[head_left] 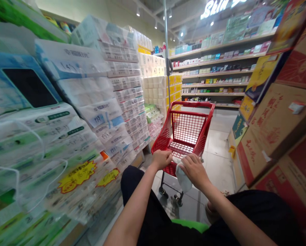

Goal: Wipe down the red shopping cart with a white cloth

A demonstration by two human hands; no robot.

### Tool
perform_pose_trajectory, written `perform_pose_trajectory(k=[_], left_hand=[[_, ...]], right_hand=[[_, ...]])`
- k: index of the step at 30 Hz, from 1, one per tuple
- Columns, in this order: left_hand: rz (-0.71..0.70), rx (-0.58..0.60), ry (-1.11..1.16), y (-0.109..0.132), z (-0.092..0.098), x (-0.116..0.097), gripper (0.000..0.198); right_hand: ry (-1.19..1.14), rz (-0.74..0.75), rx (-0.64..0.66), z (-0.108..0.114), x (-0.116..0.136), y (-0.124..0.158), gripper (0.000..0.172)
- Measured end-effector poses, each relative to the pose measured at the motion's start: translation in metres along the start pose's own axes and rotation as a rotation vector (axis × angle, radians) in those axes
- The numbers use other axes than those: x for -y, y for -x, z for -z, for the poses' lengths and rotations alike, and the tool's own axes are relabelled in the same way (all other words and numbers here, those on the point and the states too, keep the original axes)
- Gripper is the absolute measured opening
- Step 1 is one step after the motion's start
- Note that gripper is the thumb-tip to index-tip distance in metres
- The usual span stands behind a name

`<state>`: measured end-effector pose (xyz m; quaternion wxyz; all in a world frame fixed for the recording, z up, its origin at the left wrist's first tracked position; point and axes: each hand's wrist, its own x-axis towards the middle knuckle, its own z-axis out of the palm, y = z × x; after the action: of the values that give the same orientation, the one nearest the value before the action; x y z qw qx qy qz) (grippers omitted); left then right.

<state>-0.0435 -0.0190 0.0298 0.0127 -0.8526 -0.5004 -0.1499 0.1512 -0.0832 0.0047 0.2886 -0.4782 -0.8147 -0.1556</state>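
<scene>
A red plastic shopping cart [191, 126] with a mesh basket stands on its wheels in front of my knees. My left hand [162, 159] is closed around the near rim of the cart; its fingertips are partly hidden. On the right, my right hand [193, 169] presses a white cloth [184, 179] against the same rim, fingers bent over it. The cloth hangs down from the rim between both hands. Nothing is visible inside the basket.
Stacked packs of tissue [127, 85] line the left side, with a dark-screened phone [30, 87] and a white cable on them. Cardboard boxes [278, 119] are piled at the right. Product shelves [214, 73] stand at the back, beyond the tiled floor [219, 140].
</scene>
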Motion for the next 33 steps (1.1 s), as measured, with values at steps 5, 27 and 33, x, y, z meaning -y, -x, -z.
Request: perform_pose_trajectory(k=[5,27,33], left_hand=[[0.035,-0.104,0.146,0.000,-0.006,-0.031,0.036],[0.230,-0.044,0.171,0.009,-0.002,-0.048,0.032],[0.176,-0.055,0.157,0.009,-0.004,-0.044,0.032]], right_hand=[[0.065,0.005,-0.031,-0.003,0.012,-0.004,0.019],[0.066,-0.112,-0.019,0.008,-0.080,-0.015,0.030],[0.026,-0.042,-0.009,0.005,-0.008,0.000,0.027]])
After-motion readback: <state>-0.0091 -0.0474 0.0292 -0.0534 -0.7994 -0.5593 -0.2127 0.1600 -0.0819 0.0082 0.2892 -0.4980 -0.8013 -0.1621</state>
